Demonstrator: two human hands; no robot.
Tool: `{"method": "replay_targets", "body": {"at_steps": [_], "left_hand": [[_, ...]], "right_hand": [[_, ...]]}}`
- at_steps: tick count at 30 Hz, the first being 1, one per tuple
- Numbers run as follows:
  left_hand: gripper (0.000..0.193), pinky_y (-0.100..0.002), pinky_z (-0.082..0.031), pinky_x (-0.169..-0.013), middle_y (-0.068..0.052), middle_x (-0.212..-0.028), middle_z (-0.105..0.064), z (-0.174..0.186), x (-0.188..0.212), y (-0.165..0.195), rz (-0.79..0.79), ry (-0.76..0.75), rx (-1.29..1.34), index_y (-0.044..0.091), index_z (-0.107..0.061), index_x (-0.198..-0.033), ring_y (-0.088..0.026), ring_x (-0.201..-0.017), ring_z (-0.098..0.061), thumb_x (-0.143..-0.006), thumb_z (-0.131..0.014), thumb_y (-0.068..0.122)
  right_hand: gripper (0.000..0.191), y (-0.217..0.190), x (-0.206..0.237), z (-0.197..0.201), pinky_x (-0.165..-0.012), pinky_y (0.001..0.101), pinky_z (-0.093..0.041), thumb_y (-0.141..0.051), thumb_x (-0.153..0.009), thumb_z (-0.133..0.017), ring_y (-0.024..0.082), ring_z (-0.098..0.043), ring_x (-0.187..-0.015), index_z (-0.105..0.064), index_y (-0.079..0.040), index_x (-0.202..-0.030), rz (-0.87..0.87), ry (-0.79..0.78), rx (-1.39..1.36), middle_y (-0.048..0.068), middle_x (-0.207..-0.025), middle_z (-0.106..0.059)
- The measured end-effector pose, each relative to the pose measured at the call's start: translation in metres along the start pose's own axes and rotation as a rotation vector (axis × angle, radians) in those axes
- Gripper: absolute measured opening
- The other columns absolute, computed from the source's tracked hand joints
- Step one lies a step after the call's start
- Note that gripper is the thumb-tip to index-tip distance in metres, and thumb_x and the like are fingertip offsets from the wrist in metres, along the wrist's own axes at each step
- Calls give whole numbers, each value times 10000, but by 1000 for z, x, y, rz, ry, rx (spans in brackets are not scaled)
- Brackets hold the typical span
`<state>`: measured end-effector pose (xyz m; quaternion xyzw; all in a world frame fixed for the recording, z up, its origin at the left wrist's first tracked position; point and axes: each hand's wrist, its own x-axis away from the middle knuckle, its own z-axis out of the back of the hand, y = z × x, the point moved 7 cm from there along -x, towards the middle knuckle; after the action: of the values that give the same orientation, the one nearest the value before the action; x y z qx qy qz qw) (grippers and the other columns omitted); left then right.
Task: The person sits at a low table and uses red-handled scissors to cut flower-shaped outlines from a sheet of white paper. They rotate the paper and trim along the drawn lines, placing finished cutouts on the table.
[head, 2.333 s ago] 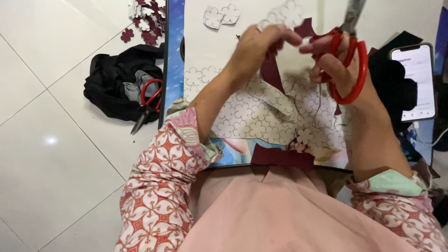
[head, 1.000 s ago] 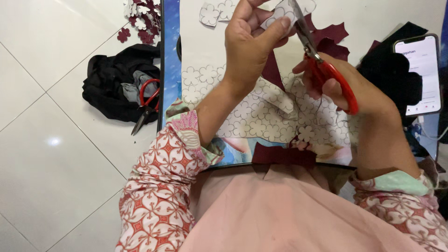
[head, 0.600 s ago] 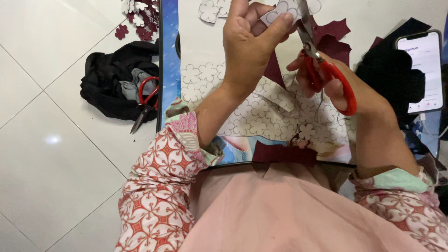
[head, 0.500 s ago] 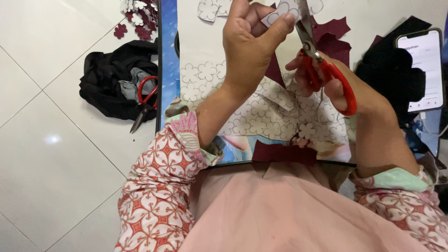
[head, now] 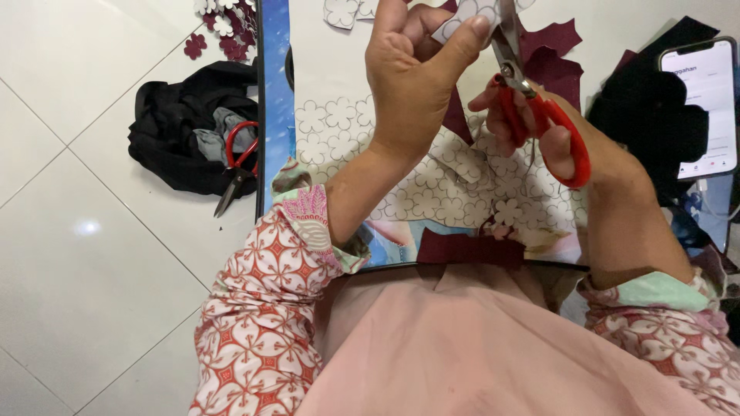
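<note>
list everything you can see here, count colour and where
paper piece: one, white, pinched in the left hand at top
scissors: one, red handles, in the right hand, blades at the paper piece
spare scissors: one, red handles, on the black cloth at left
black cloth: one, on the floor at left
patterned sheet: one, white with flower outlines, under the hands
maroon scraps: several, upper right
flower cutouts: several, maroon and white, top left
phone: one, lit screen, right edge
left hand: one
right hand: one
</note>
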<state>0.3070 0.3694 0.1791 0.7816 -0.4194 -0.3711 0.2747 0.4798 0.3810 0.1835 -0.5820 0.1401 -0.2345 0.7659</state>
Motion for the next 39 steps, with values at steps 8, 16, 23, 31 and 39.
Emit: {"method": "replay_targets", "body": {"at_steps": [8,16,23,31,39], "left_hand": [[379,-234,-621,-794,-61,-848,-731,-1,4,-2,3,5,24,4,-524,-1357,-107,-803,-727,-1053,-748,46],[397,-247,-641,-820,-74,-868,-741,-3,3,-1,-1,-12,51,-4,-500,-1365,-120,-826,-746,-1049,-737,34],[380,-233,-640,-794,-68,-859,-743,-4,2,6,-48,-33,-33,-6,-496,-1356,-114,-808,-751,-1059,-730,29],[403,-219,-625,-761,-54,-847,-724,-8,0,10,-67,-63,15,15,-503,-1390,-102,-779,-726,-1050,-719,18],[447,-209,-620,-741,-49,-832,-714,-9,4,6,-70,-37,-3,12,-467,-1416,-87,-760,-709,-1057,-734,10]], "right_hand": [[1213,0,-1,1,-692,292,-489,-993,-740,-333,131,-525,-790,-506,27,-1374,23,-16,41,20,-894,-496],[1269,7,-1,1,-650,293,-481,-1026,-655,-344,128,-485,-771,-528,12,-1360,-24,7,7,17,-884,-468],[1250,11,-2,2,-586,279,-403,-1042,-606,-366,104,-415,-681,-522,-17,-1303,-61,49,-28,9,-833,-437],[1225,7,-1,2,-544,278,-366,-1060,-578,-331,103,-390,-602,-561,-31,-1201,-50,36,-39,-9,-715,-385],[1303,30,4,8,-626,336,-391,-1040,-554,-453,168,-410,-679,-581,53,-1252,-372,103,-144,64,-747,-413]]}}
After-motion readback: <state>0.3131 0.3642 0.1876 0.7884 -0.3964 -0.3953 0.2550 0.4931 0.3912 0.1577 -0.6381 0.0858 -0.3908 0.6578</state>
